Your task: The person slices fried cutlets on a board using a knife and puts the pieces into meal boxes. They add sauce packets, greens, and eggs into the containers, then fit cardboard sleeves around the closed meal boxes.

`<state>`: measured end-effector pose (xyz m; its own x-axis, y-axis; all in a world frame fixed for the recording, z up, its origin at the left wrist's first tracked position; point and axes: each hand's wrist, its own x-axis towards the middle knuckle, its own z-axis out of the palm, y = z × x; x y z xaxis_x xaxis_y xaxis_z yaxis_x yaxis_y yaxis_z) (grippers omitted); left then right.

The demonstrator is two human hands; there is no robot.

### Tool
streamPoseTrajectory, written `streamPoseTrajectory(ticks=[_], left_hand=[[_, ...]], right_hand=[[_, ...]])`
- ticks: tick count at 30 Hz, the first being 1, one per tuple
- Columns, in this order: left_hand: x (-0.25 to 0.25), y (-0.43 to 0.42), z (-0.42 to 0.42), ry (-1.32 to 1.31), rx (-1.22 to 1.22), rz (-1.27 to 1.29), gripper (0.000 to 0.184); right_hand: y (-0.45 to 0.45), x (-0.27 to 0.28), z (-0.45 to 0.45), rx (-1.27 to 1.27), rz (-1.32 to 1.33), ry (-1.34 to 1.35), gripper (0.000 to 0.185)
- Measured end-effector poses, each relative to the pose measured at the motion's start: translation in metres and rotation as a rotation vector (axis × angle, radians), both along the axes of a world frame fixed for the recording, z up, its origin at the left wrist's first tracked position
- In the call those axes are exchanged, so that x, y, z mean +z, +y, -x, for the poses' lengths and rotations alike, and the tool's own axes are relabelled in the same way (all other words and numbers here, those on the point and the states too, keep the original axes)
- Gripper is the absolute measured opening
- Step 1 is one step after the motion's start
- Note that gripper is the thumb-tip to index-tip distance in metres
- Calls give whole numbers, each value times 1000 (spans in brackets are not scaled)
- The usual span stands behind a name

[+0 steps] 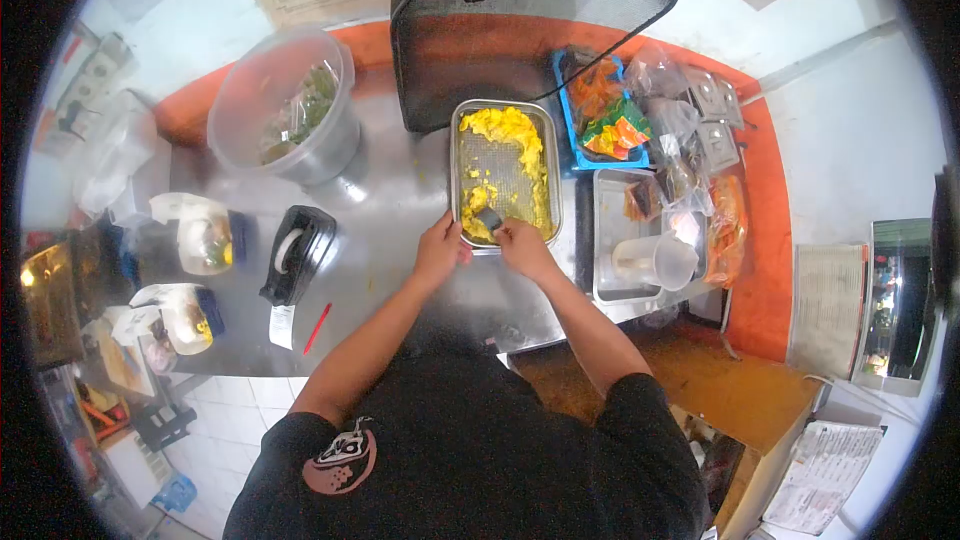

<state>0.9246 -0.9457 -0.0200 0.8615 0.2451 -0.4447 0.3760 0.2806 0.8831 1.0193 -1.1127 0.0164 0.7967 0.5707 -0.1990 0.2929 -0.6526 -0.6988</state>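
While the left hand (438, 249) holds a rectangular silver metal tray (500, 164), the right hand (524, 249) grips a flat grey scraper (488, 218), seemingly gathering lumpy yellow food (498, 124); further strokes need steadiness.

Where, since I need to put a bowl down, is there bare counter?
Bare counter lies between the tape dispenser and food tray, beside the left hand. A narrow strip separates that tray from the metal tray. It's crowded on the right: blue crate, bags, jug.
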Motion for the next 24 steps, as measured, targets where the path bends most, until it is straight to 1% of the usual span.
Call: streamPoseTrajectory(ticks=[2,5,8,11,14,17,20,23,24], left_hand=[[11,-1,-3,32,17,40,43],[7,1,-3,56,1,28,43],[9,4,-4,53,-16,68,43],[5,4,-4,38,-15,83,41],[3,3,-5,60,-21,44,38],[18,3,-5,61,4,24,36],[11,5,-7,71,-37,4,37],[12,6,-8,91,-27,63,39],[11,7,-8,87,-27,54,39]], right_hand=[[-2,-15,-8,26,-130,29,20],[2,-19,-15,-62,-175,349,21],[4,3,-23,-142,-89,547,22],[9,10,-19,-20,-8,89,22],[11,-3,-4,100,22,-37,24],[5,-19,-9,85,-231,77,19],[6,14,-21,-152,-205,630,18],[-5,15,-37,-307,-288,1095,14],[-7,16,-43,-334,-311,1080,14]])
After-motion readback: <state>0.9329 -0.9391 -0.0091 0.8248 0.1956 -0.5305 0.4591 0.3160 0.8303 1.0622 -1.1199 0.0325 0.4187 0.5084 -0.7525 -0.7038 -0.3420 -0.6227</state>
